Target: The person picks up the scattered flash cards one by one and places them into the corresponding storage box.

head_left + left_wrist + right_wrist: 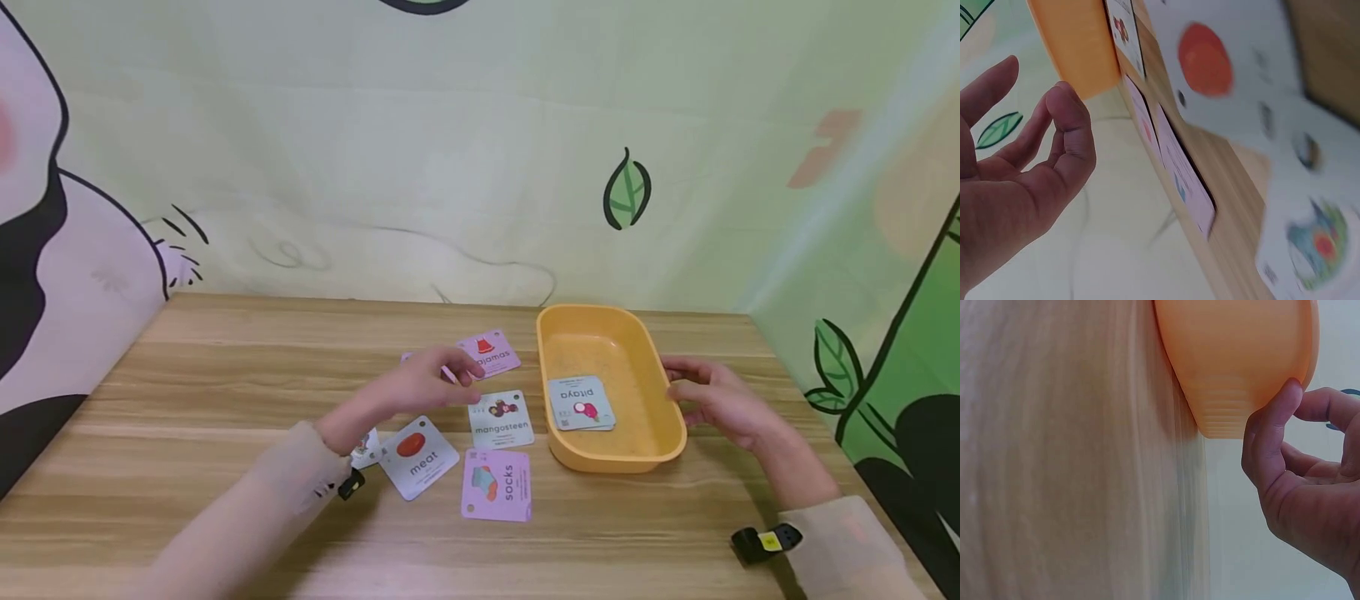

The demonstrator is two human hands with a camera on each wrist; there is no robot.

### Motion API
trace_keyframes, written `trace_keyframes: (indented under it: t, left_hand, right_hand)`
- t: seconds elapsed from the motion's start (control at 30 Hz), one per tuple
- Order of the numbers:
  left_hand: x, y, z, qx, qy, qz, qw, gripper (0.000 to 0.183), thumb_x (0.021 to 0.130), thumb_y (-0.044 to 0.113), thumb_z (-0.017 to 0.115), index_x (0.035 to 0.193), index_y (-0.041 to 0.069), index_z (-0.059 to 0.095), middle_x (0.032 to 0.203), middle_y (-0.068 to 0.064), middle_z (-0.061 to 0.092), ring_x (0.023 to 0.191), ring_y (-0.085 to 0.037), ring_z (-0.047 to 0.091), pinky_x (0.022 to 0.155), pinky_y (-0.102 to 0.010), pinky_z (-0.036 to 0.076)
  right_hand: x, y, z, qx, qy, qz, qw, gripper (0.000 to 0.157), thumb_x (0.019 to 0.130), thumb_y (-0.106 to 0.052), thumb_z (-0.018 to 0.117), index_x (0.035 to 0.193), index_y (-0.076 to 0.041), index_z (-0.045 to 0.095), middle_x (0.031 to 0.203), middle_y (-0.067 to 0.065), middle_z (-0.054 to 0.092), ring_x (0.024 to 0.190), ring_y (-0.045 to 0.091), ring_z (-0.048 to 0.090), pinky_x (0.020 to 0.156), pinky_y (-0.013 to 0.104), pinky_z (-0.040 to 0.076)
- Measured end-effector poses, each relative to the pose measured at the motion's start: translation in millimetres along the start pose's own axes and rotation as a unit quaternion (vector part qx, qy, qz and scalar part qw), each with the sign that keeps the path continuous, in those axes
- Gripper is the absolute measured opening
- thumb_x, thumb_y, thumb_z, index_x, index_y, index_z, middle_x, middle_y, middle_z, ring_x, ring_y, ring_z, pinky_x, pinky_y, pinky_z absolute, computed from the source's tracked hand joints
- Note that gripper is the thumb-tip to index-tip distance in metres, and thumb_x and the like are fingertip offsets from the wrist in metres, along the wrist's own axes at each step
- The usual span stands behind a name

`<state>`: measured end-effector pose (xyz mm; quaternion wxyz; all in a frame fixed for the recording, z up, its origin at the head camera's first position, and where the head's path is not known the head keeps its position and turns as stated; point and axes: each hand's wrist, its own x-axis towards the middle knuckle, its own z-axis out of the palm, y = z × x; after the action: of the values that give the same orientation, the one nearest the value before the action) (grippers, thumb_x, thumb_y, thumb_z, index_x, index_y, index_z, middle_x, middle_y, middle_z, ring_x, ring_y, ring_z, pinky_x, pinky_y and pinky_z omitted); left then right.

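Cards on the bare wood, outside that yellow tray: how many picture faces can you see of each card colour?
Purple: 3 (pajamas card, socks card, blue-pictured card)
White: 3 (mangosteen card, meat card, partly covered card)
Total: 6

Wood-grain table (225, 358) below L hand (427, 387) & R hand (720, 402) — pale-green printed backdrop (337, 142) beyond both, w/ leaf print (627, 193) past R hand; b/w cartoon fig. (97, 258) well left of L hand.
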<state>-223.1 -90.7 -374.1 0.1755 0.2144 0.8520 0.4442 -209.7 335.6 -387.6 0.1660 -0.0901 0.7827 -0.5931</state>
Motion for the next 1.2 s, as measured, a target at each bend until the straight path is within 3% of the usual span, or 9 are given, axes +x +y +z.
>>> trace_keyframes:
  t: [0.43,0.8,1.03,1.2]
  left_hand:
    - [-26.4,-16.7,-22.0,-0.006,-0.015,0.007,0.9998,0.035,0.094,0.014,0.075,0.122,-0.004,0.066,0.101,-0.009,0.063,0.091,-0.028,0.058,0.074,-0.033,0.052]
    - [-53.7,-33.1,-33.5,0.001,-0.020,0.001,0.9998,0.035,0.094,0.013,0.074,0.123,-0.007,0.066,0.105,-0.010,0.064,0.091,-0.026,0.060,0.079,-0.038,0.054]
    - [-68.7,-38.1,-37.1,0.063,-0.001,-0.016,0.9979,0.040,0.091,0.013,0.078,0.124,-0.005,0.066,0.111,-0.012,0.065,0.098,-0.027,0.058,0.081,-0.037,0.052]
    - [-80.5,-43.1,-40.8,0.121,0.018,-0.037,0.9918,0.048,0.088,0.015,0.082,0.128,-0.003,0.064,0.123,-0.015,0.064,0.110,-0.034,0.058,0.091,-0.047,0.053]
  right_hand:
    - [-1,2,-0.9,0.001,-0.001,-0.002,1.000,0.063,0.100,-0.002,0.052,0.153,0.017,0.024,0.143,0.035,0.038,0.097,0.016,0.066,0.069,0.037,0.061]
    - [-1,1,0.7,0.002,0.001,-0.002,1.000,0.063,0.100,-0.002,0.052,0.153,0.017,0.023,0.142,0.033,0.039,0.096,0.015,0.065,0.068,0.037,0.061]
    - [-1,1,0.3,-0.001,0.004,0.004,1.000,0.064,0.100,-0.003,0.053,0.153,0.016,0.024,0.140,0.032,0.040,0.095,0.017,0.065,0.069,0.037,0.061]
    - [-1,0,0.2,-0.002,0.004,0.006,1.000,0.064,0.100,-0.003,0.053,0.153,0.016,0.024,0.140,0.033,0.040,0.096,0.016,0.065,0.068,0.037,0.061]
